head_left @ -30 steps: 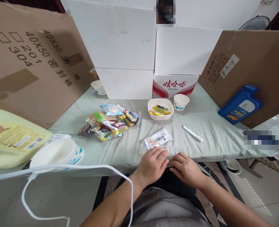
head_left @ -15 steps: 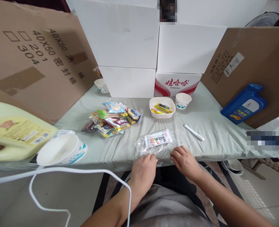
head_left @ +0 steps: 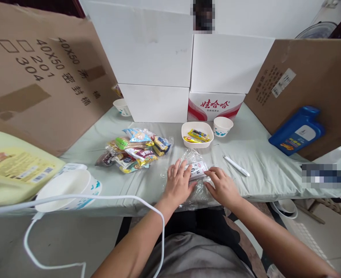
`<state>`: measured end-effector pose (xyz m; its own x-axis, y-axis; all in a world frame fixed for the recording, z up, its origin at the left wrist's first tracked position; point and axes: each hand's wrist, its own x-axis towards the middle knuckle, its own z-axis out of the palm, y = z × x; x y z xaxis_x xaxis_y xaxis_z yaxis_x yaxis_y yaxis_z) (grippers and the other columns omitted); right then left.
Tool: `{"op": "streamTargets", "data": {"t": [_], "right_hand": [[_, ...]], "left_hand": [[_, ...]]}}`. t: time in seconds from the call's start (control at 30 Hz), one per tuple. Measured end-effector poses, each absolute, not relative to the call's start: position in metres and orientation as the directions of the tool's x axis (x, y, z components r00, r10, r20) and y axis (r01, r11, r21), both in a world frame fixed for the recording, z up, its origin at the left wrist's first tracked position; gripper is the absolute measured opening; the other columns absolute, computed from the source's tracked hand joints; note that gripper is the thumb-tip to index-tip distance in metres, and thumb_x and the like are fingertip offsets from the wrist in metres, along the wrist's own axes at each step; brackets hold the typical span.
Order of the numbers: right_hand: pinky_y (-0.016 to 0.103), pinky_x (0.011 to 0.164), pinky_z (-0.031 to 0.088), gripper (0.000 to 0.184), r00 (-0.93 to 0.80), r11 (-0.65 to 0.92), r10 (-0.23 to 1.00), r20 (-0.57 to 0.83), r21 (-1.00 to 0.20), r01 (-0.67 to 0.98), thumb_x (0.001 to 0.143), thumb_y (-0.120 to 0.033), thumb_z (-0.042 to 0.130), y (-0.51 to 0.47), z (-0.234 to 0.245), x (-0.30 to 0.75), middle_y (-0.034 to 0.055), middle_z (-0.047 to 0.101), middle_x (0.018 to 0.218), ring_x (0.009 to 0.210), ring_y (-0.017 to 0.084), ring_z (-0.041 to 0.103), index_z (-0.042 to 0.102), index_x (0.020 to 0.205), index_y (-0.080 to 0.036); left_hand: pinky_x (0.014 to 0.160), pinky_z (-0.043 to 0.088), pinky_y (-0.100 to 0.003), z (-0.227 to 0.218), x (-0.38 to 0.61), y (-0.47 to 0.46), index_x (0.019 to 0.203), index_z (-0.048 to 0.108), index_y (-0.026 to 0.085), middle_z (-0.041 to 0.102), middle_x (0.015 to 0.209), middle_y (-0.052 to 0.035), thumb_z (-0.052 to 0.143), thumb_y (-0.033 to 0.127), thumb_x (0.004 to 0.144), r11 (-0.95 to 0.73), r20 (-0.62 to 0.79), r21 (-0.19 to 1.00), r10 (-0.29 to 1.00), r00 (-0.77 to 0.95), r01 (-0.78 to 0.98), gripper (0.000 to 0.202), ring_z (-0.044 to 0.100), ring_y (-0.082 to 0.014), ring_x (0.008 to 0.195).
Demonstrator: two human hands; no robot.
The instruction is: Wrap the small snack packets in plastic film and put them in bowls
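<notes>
A clear plastic bag (head_left: 194, 160) with a white labelled packet inside lies near the front edge of the pale green cloth-covered table (head_left: 254, 150). My left hand (head_left: 178, 182) lies flat on the bag's left part, fingers spread. My right hand (head_left: 221, 186) presses on its right part, fingers together at the packet's edge. To the left sits a pile of colourful snack packets (head_left: 135, 148). Behind the bag stands a white bowl (head_left: 197, 134) with small wrapped sweets, and a paper cup (head_left: 222, 126) beside it.
A white pen (head_left: 235, 165) lies right of the bag. A blue jug (head_left: 297, 130) leans on a cardboard box at the right. White boxes (head_left: 156, 50) line the back. A yellow jug (head_left: 14, 168), paper bowls (head_left: 68, 185) and a white cable (head_left: 101, 199) are at the left.
Both hands moved forward from the table's front edge onto the plastic bag, which is now pressed and folded under them.
</notes>
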<state>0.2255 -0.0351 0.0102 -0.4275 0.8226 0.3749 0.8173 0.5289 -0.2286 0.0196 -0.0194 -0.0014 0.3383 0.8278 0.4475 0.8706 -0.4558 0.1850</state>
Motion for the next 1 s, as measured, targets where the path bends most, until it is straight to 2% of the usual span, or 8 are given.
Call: {"op": "streamTargets", "data": {"t": [0.13,0.27,0.5,0.6,0.7,0.83,0.93,1.0], "right_hand": [[0.048,0.097,0.045,0.04,-0.642,0.693,0.717,0.272,-0.171,0.7,0.088,-0.018,0.056,-0.001,0.018,0.205,0.0132,0.06,0.124,0.116,0.029,0.053,0.056,0.128,-0.02],[0.049,0.097,0.045,0.052,-0.666,0.689,0.724,0.18,-0.146,0.71,0.087,-0.032,0.062,0.034,0.013,0.2,0.0149,0.054,0.137,0.123,0.031,0.05,0.05,0.135,-0.017],[0.035,0.077,0.052,0.034,-0.641,0.682,0.717,0.274,-0.083,0.727,0.099,-0.032,0.041,0.056,0.017,0.238,0.0135,0.071,0.103,0.089,0.023,0.067,0.058,0.122,-0.014],[0.033,0.075,0.052,0.036,-0.575,0.67,0.721,0.386,-0.177,0.721,0.1,-0.036,0.037,0.061,0.029,0.254,0.0122,0.072,0.099,0.088,0.022,0.068,0.058,0.121,-0.016],[0.034,0.079,0.052,0.039,-0.271,0.496,0.822,0.501,-0.395,0.774,0.098,-0.04,0.035,0.083,0.047,0.255,0.0109,0.071,0.103,0.091,0.024,0.067,0.06,0.12,-0.018],[0.039,0.077,0.051,0.041,0.103,0.113,0.944,0.314,-0.6,0.792,0.097,-0.041,0.034,0.137,0.064,0.231,0.0105,0.071,0.093,0.086,0.026,0.066,0.066,0.106,-0.017],[0.038,0.072,0.051,0.042,0.073,0.081,0.972,0.224,-0.608,0.79,0.097,-0.04,0.034,0.172,0.067,0.209,0.0092,0.07,0.078,0.075,0.025,0.065,0.068,0.089,-0.016],[0.04,0.079,0.05,0.036,0.034,0.118,0.97,0.24,-0.591,0.798,0.095,-0.036,0.04,0.178,0.068,0.199,0.0106,0.07,0.083,0.082,0.026,0.065,0.069,0.088,-0.016]], "left_hand": [[0.106,0.034,-0.057,-0.014,0.02,-0.027,0.128,0.053,0.015,0.052,0.135,-0.0187,0.068,0.037,0.08,-0.45,0.449,0.247,0.838,0.31,0.858,0.055,0.043,-0.0384,0.129],[0.108,0.03,-0.058,-0.017,0.019,-0.025,0.133,0.047,0.015,0.047,0.141,-0.0187,0.072,0.03,0.076,-0.428,0.489,0.282,0.834,0.255,0.858,0.064,0.038,-0.0384,0.133],[0.108,0.029,-0.06,-0.021,0.018,-0.025,0.144,0.034,0.019,0.03,0.154,-0.0177,0.071,0.034,0.077,-0.446,0.489,0.276,0.828,0.275,0.851,0.077,0.021,-0.0414,0.143],[0.109,0.029,-0.06,-0.022,0.018,-0.025,0.142,0.039,0.018,0.033,0.152,-0.0178,0.071,0.038,0.078,-0.398,0.437,0.29,0.864,0.25,0.87,0.074,0.024,-0.0417,0.142],[0.11,0.029,-0.059,-0.02,0.019,-0.022,0.128,0.054,0.019,0.048,0.142,-0.0147,0.069,0.044,0.079,-0.393,0.352,0.295,0.892,0.284,0.871,0.057,0.034,-0.0401,0.136],[0.11,0.029,-0.058,-0.017,0.018,-0.021,0.122,0.059,0.02,0.054,0.136,-0.0122,0.066,0.047,0.081,-0.415,0.307,0.306,0.895,0.323,0.857,0.049,0.037,-0.0373,0.134],[0.109,0.029,-0.059,-0.016,0.018,-0.022,0.121,0.059,0.02,0.054,0.135,-0.0122,0.068,0.045,0.08,-0.402,0.297,0.322,0.903,0.312,0.857,0.049,0.038,-0.037,0.133],[0.109,0.029,-0.059,-0.016,0.018,-0.022,0.121,0.059,0.02,0.054,0.135,-0.0122,0.068,0.044,0.079,-0.401,0.296,0.328,0.903,0.31,0.855,0.049,0.037,-0.0366,0.133]]}}
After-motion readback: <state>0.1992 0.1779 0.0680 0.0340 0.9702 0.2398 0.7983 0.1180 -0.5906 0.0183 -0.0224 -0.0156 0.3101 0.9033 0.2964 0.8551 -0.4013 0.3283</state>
